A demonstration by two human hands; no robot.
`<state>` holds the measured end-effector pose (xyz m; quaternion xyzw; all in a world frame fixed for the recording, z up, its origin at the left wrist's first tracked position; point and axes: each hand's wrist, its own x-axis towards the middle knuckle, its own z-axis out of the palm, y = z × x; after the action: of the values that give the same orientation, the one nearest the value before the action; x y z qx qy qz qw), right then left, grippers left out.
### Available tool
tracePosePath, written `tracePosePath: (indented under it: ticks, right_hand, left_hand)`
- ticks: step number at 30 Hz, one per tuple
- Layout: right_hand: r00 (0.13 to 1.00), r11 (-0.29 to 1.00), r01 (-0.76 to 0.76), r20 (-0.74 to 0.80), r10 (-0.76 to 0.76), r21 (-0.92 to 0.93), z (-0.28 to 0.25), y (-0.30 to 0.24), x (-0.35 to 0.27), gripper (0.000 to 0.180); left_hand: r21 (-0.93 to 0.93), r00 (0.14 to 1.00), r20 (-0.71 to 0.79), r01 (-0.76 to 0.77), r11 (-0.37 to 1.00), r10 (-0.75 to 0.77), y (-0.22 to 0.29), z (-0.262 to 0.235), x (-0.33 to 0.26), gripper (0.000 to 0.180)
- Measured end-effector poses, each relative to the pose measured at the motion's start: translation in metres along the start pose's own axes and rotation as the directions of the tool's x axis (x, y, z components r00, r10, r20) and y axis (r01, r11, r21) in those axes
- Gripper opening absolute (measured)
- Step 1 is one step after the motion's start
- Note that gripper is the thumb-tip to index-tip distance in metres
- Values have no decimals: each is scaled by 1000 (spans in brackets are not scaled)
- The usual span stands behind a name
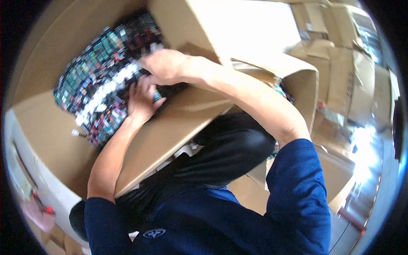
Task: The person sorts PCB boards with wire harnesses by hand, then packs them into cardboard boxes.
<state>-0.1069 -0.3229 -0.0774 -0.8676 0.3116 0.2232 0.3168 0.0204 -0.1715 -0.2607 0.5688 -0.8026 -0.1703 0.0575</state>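
While both bare forearms reach into a large open cardboard carton [178, 127], the left hand [140, 100] lies open-fingered on tightly packed rows of small colourful packets [95, 80], and the right hand [163, 66], curled loosely, presses them just above it.

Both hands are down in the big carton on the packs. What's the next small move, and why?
Probably close the fingers on a few packs and lift them out. Both the left hand and right hand already lie on the tightly packed rows inside the carton, fingers pressed among them; nothing looks lifted free yet, though blur hides the exact grip.
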Motion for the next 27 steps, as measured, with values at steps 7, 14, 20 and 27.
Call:
tracePosePath:
  ticks: [7, 14, 20, 27]
  right_hand:
    - [592, 776, 178, -696, 407, 605, -40, 71, -268, 56]
    - [369, 503, -364, -374, 851, 784, 126, 139, -439, 39]
    - [427, 469, -231, -344, 836, 852, 207, 153, -361, 62]
    - [378, 197, -284, -80, 922, 938, 196, 190, -265, 97]
  left_hand:
    - [21, 996, 67, -62, 998, 60, -5, -14, -7, 80]
    - [-414, 980, 164, 169, 895, -109, 4, -113, -13, 52]
    - [-631, 935, 226, 354, 690, -273, 84, -209, -76, 35]
    - [-580, 926, 146, 366, 728, -350, 104, -178, -100, 35]
